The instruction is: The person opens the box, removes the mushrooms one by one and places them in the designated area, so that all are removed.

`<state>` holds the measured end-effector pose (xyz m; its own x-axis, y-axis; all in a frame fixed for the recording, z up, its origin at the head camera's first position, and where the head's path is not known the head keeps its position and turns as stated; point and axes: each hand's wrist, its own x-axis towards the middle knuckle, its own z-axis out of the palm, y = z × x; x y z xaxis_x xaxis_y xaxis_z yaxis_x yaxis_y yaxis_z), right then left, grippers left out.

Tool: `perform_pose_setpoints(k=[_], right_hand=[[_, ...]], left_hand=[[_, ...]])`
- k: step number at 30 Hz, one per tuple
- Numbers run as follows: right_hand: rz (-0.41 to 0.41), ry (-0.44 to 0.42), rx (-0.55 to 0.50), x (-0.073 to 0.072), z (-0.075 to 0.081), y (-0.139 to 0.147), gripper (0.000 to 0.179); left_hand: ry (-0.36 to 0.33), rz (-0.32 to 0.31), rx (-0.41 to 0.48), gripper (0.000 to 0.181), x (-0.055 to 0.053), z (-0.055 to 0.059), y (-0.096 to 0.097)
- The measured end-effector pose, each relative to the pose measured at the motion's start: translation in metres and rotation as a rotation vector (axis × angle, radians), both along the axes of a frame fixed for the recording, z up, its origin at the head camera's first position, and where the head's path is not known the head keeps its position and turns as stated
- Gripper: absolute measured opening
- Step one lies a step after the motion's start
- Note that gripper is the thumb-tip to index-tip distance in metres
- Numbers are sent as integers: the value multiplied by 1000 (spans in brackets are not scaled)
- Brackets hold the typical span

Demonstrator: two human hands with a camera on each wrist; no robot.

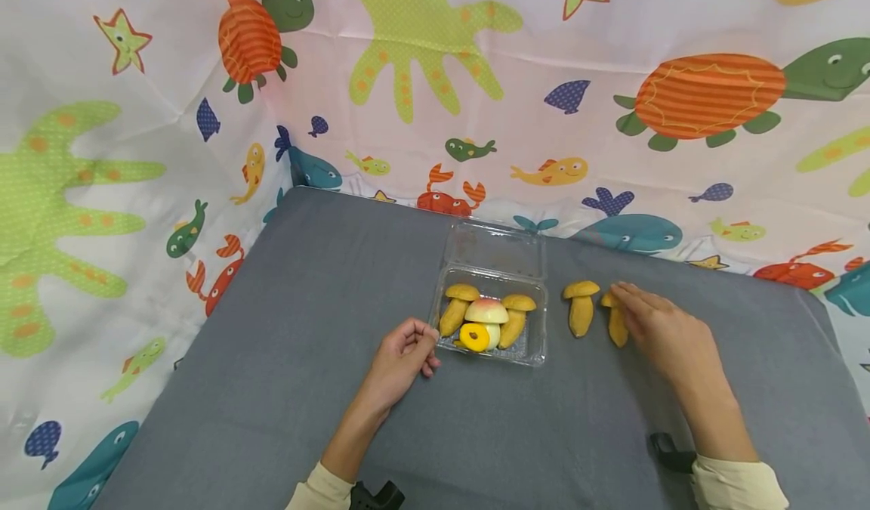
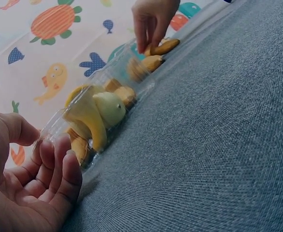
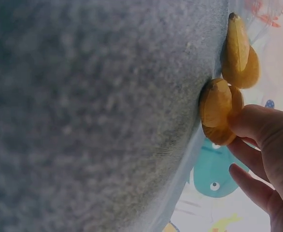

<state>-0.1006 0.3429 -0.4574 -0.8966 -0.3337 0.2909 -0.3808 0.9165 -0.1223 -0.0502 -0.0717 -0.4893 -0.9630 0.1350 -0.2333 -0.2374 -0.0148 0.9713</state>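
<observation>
My left hand (image 1: pixel 402 359) pinches the left edge of a clear plastic clamshell container (image 1: pixel 537 353) between thumb and fingers. Its lid (image 1: pixel 495 247) is folded back toward the wall. Inside lie two yellow-brown toy mushrooms (image 1: pixel 454 318) (image 1: pixel 513 330), a mushroom with a pinkish cap (image 1: pixel 486 310) and pale stem, and a round yellow piece with an orange centre (image 1: pixel 474 337). To the right of the container, my right hand (image 1: pixel 662 332) pinches the cap end of another yellow-brown toy mushroom (image 3: pixel 216 108). A similar mushroom (image 1: pixel 581 313) lies just left of it, between hand and container.
A grey cloth (image 1: pixel 285 389) covers the table. A curtain printed with sea animals (image 1: pixel 421 34) hangs along the back and left edges, close behind the open lid. Dark straps (image 1: pixel 669 453) sit at both wrists.
</observation>
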Motion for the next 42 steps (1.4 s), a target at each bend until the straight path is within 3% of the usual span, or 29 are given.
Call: perform_pose_setpoints(k=[5,11,19,26,29,42], right_hand=[[-16,-29,8,3,5,1,52],[-26,14,-11,4,16,-5,58],[-27,44,-32,4,39,-27,59],[-5,32,-14,1,44,-45,59],[32,38,-20,-1,44,-52,58],[331,124,-105,3,46,-80,71]], left_hand=[[4,-3,6,17,-1,-1,1],[-1,7,0,15,0,-1,1],[2,10,-3,16,-1,-1,-1],[-2,1,12,18,-1,-1,-1],[3,-1,13,17,-1,-1,-1],[2,4,7,20,0,0,0]])
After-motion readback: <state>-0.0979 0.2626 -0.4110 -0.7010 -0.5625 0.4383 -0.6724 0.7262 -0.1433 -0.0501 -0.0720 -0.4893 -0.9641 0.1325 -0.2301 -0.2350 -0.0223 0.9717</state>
